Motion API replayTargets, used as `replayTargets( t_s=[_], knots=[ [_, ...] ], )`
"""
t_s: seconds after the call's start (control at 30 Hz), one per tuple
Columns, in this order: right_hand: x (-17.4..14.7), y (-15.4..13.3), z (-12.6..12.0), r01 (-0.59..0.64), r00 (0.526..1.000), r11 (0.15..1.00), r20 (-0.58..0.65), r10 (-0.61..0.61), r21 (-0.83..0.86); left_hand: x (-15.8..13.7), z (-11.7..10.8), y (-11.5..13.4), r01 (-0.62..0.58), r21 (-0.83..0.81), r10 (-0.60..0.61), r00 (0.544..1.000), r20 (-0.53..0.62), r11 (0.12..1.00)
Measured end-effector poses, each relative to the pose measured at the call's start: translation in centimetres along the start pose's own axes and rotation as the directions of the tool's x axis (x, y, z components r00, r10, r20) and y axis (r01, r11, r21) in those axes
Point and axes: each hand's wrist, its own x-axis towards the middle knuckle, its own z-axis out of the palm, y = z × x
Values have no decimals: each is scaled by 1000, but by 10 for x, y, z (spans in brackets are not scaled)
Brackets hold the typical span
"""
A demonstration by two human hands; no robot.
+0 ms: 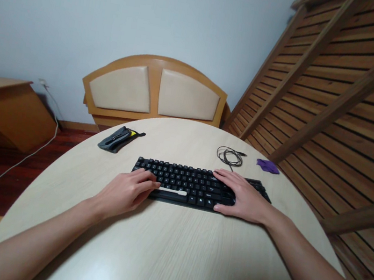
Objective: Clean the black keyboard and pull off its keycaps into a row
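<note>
"What is the left hand (pixel 132 189) doing?"
"Curled, it pinches a pale stick (pixel 174 191); this points rightward from it over the near rows of the black keyboard (pixel 181 178)."
"And the right hand (pixel 247 198)?"
"Spread wide, laid across the keyboard's right part; a coiled cable (pixel 220 154) lies just beyond it."

The right hand (pixel 247 198) hides part of the computer keyboard (pixel 184 177), its key legends (pixel 200 200) mostly too small to read; the left hand (pixel 128 190) covers one end of the white stick (pixel 174 191). Edges crop the tabletop (pixel 169 251) and slatted wooden frame (pixel 347 80).
</note>
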Motion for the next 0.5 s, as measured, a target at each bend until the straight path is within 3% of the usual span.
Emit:
replayTargets(
  t_s=[0.2, 0.5],
  knots=[
    [1, -6, 7, 1, 1000, 1000, -11, -1, -12, 1, 8, 11, 13, 28, -11, 998, -58, 1000],
    [5, -22, 10, -2, 1000, 1000, -2, 2, -17, 3, 13, 22, -7, 27, 8, 999, -34, 1000]
  ],
)
